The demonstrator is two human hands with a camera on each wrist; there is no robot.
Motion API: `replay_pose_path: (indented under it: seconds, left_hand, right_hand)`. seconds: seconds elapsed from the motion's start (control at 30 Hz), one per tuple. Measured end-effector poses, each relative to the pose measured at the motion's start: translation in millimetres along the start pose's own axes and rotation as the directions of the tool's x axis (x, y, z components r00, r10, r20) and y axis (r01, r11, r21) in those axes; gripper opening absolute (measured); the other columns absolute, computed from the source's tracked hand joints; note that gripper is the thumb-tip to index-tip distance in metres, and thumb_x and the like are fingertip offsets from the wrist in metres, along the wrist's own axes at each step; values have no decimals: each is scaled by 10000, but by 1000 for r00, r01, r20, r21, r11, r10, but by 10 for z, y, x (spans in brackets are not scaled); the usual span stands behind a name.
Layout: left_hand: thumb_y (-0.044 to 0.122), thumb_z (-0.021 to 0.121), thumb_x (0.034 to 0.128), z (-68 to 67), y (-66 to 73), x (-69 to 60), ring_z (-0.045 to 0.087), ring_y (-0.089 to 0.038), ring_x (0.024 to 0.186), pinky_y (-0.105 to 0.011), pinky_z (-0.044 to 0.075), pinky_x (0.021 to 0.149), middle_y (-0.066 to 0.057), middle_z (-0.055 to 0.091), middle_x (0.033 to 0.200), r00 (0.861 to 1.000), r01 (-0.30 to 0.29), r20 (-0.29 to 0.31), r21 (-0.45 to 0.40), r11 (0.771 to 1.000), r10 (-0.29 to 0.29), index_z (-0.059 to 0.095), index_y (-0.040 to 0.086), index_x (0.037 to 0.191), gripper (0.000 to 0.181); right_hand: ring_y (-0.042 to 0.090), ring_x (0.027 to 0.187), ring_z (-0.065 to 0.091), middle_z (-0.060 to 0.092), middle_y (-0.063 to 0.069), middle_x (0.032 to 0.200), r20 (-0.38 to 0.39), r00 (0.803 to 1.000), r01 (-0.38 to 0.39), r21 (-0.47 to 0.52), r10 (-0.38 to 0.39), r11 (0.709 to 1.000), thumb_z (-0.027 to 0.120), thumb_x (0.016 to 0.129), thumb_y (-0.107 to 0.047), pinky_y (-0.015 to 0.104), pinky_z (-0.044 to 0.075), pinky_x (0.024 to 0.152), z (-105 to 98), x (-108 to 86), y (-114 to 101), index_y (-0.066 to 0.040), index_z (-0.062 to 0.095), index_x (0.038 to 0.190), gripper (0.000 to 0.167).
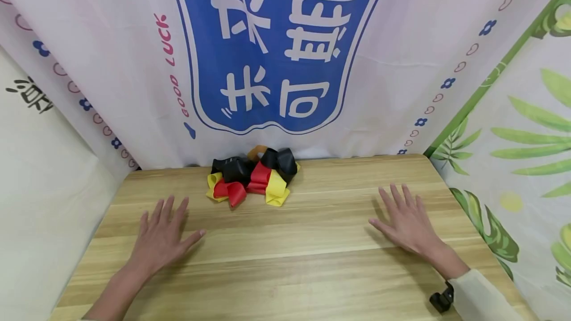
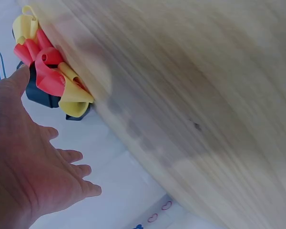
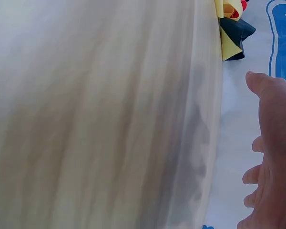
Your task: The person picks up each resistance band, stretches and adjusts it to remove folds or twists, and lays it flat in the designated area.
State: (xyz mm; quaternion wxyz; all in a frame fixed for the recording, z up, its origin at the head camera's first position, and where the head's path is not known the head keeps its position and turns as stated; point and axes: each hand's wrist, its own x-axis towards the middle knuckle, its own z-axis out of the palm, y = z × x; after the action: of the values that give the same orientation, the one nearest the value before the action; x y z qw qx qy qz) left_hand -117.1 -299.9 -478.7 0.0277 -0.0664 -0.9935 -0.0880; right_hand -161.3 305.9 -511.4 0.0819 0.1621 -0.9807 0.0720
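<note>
Head view: wood-grain worktop (image 1: pixel 285 271) with a printed cloth (image 1: pixel 276 58) standing just behind its far edge.
Left hand (image 1: pixel 161 241): above the worktop's left part; fingers straight and spread apart, thumb out towards the middle, nothing held.
Left reach: short. Judged best to come in low, thumb and fingertips pinching a thick dark fold of the left bunch (image 1: pixel 229 188), not a loose red or yellow tail.
Far-edge care: cloth is close, so better to approach from the front and sides than push the pieces backward.
Parting: the two bunches lie against each other and may snag; steadying one while easing the other away should stop both dragging.
Right reach: longer. A flat path inward, to the outer side of the right bunch (image 1: pixel 273 176), seems cleanest.
Right hand (image 1: pixel 408 224): above the worktop's right part; fingers straight and apart, holding nothing. Black device (image 1: pixel 440 301) at the wrist.
Left bunch, looks: at the far edge, left of its middle; black on top, red curl in front, yellow at the left and underneath.
Orange loop (image 1: pixel 255 151): behind, between the bunches; cannot tell which it belongs to.
Right bunch, looks: near the far edge's middle; black loops up top, red to the left, yellow fold in front.
Finish: smooth, lightly shiny ribbon; folds look springy.
</note>
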Motion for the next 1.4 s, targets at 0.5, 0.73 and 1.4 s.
replay_pose_path:
  seconds: [0.5, 0.73, 1.4]
  left_hand:
    - [708, 588, 971, -94, 257, 255, 176, -565, 1543, -788, 114, 1198, -343, 208, 1685, 999, -52, -7, -31, 998, 52, 310, 42, 1655, 995]
    - [670, 604, 978, -105, 316, 352, 200, -564, 1531, -771, 151, 1205, -342, 231, 1677, 997, -72, -24, -62, 995, 71, 302, 35, 1655, 976]
    - [569, 661, 972, -199, 582, 895, 262, -488, 1533, -719, 230, 1223, -286, 284, 1674, 990, -132, -61, -111, 985, 125, 352, 53, 1637, 897]
  right_hand:
    - [561, 1548, 215, 281, 295, 1683, 10, 1000, 22, 67, -23, 998, 592, 1007, -624, 764, 206, 1199, -49, 348, -279, -54, 318, 1657, 907]
    - [529, 1570, 186, 250, 276, 1702, 18, 998, 51, 117, -53, 992, 592, 1020, -600, 723, 190, 1231, -108, 503, -464, -38, 298, 1661, 901]
    - [468, 1494, 400, 434, 240, 1623, -99, 981, 187, 304, -164, 934, 663, 1011, -509, 631, 314, 1224, -11, 989, -901, -40, 390, 1625, 819]
